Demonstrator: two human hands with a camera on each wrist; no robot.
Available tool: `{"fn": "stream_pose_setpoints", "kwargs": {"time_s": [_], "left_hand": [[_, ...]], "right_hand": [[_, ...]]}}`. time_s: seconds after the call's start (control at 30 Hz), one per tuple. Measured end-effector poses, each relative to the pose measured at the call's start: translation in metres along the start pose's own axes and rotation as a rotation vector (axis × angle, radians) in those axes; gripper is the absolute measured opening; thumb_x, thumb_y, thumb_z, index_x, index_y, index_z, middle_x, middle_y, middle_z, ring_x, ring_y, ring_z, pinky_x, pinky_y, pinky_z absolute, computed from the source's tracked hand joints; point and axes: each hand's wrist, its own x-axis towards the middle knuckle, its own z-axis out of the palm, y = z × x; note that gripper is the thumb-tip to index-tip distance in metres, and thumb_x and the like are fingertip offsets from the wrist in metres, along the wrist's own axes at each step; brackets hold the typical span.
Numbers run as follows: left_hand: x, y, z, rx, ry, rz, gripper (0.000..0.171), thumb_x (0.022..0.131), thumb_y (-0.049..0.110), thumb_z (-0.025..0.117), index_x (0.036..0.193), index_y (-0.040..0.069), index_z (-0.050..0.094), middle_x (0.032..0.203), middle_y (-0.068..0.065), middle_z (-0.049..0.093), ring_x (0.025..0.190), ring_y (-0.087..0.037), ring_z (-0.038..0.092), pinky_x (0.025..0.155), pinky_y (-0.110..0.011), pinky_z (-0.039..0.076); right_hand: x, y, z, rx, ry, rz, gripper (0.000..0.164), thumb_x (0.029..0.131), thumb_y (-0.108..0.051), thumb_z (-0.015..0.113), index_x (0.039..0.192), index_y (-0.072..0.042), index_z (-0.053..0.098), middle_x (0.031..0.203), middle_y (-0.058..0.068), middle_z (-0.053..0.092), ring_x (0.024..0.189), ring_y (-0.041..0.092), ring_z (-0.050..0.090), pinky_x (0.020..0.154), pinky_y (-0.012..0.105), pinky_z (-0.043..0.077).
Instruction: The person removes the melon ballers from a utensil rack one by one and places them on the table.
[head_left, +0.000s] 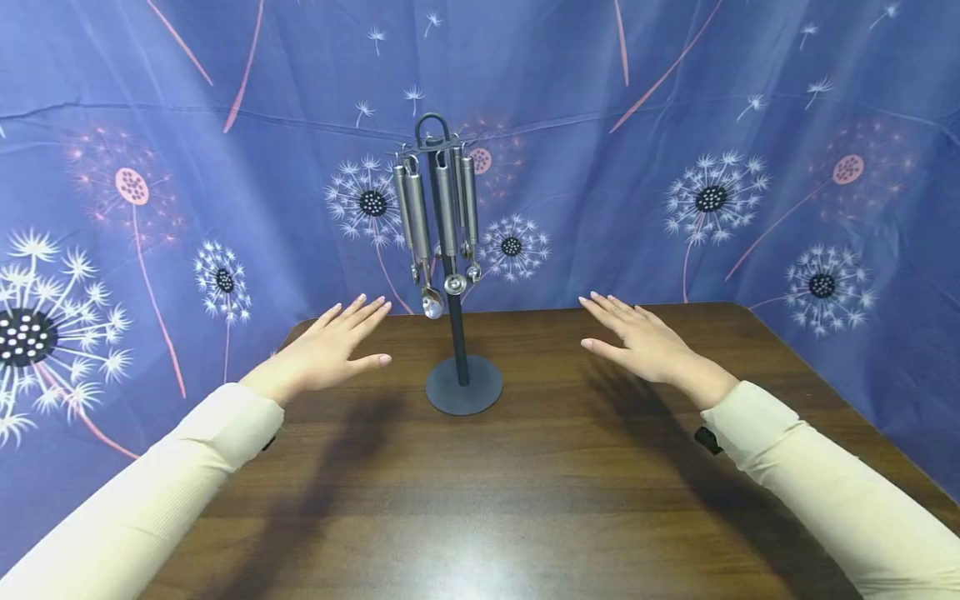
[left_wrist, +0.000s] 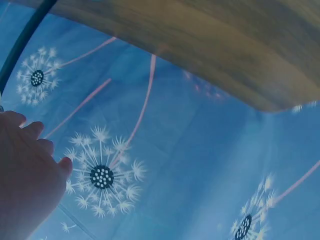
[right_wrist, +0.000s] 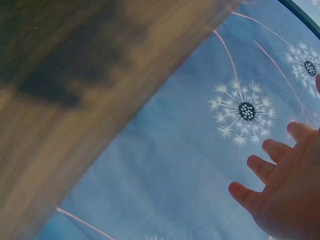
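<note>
The utensils (head_left: 447, 208) all appear to hang from the stand (head_left: 457, 333), handles up and heads down, clear of the worktop (head_left: 540, 467). Some overlap, so I cannot tell their exact number. One spoon (head_left: 432, 304) hangs lowest, on the side toward the left hand (head_left: 326, 348). The stand is upright on its round base, toward the far edge of the worktop and between the two hands, somewhat nearer the left.

As far as the views show, the handling looks not yet begun: nothing is off its hook, nothing lies loose by the base, and everything that could be done with the utensils seems left to do.

The left hand's fingers (head_left: 366, 321) are straight and slightly spread, the thumb held well out toward the stand; they hold nothing and touch nothing. The right hand (head_left: 645, 342) mirrors it, fingers extended, thumb apart, also bare and well apart from the stand. Shadows on the wood suggest both hands are raised above it. Behind them hangs a blue dandelion cloth (head_left: 585, 167).
</note>
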Motion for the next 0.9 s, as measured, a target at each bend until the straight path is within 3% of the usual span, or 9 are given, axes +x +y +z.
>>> {"fn": "stream_pose_setpoints", "kwargs": {"time_s": [0.27,0.43,0.6,0.7,0.83,0.9], "left_hand": [[0.006,-0.004,-0.022,-0.075,-0.039,-0.014,0.082,0.097,0.056,0.046,0.157,0.015,0.006,0.162,-0.014,0.009,0.15,-0.034,0.006,0.119,-0.056,0.008],[0.011,-0.002,-0.035,-0.156,-0.049,-0.037,0.083,0.097,0.055,0.047,0.157,0.019,0.003,0.162,-0.015,0.005,0.15,-0.035,0.005,0.117,-0.06,0.01],[0.02,0.001,-0.05,-0.224,-0.036,-0.044,0.081,0.098,0.053,0.047,0.157,0.022,0.001,0.163,-0.014,0.0,0.149,-0.038,0.004,0.116,-0.062,0.009],[0.027,0.004,-0.061,-0.254,-0.025,-0.048,0.08,0.099,0.052,0.045,0.157,0.023,-0.001,0.163,-0.013,-0.002,0.149,-0.037,0.002,0.117,-0.06,0.008],[0.038,0.009,-0.079,-0.281,-0.001,-0.055,0.079,0.099,0.054,0.042,0.156,0.023,-0.003,0.163,-0.01,-0.003,0.15,-0.033,-0.001,0.118,-0.058,0.005],[0.043,0.012,-0.088,-0.301,0.012,-0.061,0.078,0.099,0.055,0.04,0.156,0.024,-0.004,0.163,-0.008,-0.004,0.15,-0.033,-0.003,0.118,-0.058,0.004]], "right_hand": [[0.01,-0.008,-0.01,0.029,0.081,-0.058,0.071,0.097,-0.057,0.046,0.155,-0.029,0.018,0.16,0.004,0.024,0.147,0.03,0.024,0.115,0.057,0.022],[0.017,-0.014,-0.016,0.043,0.087,-0.071,0.07,0.097,-0.058,0.045,0.155,-0.031,0.016,0.16,0.003,0.025,0.146,0.03,0.027,0.115,0.056,0.023],[0.02,-0.02,-0.023,0.075,0.089,-0.042,0.072,0.096,-0.061,0.045,0.155,-0.034,0.015,0.158,0.003,0.029,0.142,0.034,0.034,0.113,0.057,0.027],[0.021,-0.024,-0.026,0.101,0.083,-0.025,0.074,0.094,-0.062,0.046,0.155,-0.035,0.013,0.155,0.004,0.036,0.123,0.036,0.053,0.101,0.056,0.04],[0.023,-0.028,-0.028,0.146,0.076,-0.033,0.075,0.095,-0.059,0.048,0.156,-0.033,0.012,0.152,0.003,0.042,0.114,0.034,0.06,0.091,0.053,0.045],[0.024,-0.03,-0.029,0.172,0.074,-0.037,0.075,0.095,-0.056,0.05,0.156,-0.031,0.012,0.152,0.003,0.042,0.123,0.034,0.055,0.095,0.054,0.044]]}}
